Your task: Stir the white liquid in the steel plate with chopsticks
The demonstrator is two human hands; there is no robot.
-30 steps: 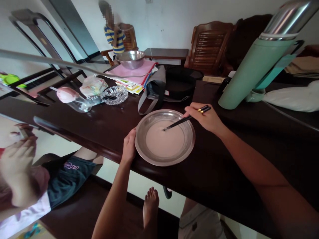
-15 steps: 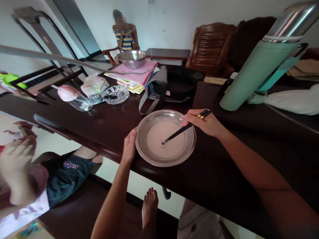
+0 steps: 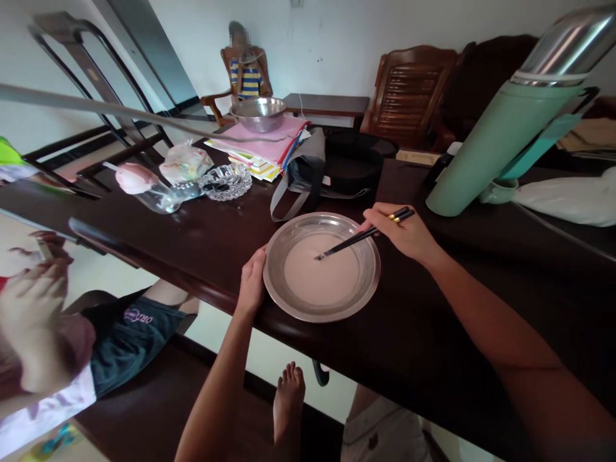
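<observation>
While the steel bowl (image 3: 321, 313) sits on the table (image 3: 192, 244), the left hand (image 3: 252, 279) clasping its left side, the right hand (image 3: 400, 232) pinches black chopsticks (image 3: 353, 239), tips in the bowl's pale liquid (image 3: 322, 279). Just beyond the bowl lies a black bag (image 3: 344, 170).

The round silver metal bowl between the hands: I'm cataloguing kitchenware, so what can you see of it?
The round silver metal bowl is wide, with a projecting rim and smooth, dully shining walls. It stands upright on the dark brown, glossy table, near the edge. Pinkish-beige liquid covers its bottom. The left hand holds its left side. Black chopsticks with gold bands, in the right hand, cross above its upper-right rim and reach the liquid; whether they touch the metal is unclear.
</observation>
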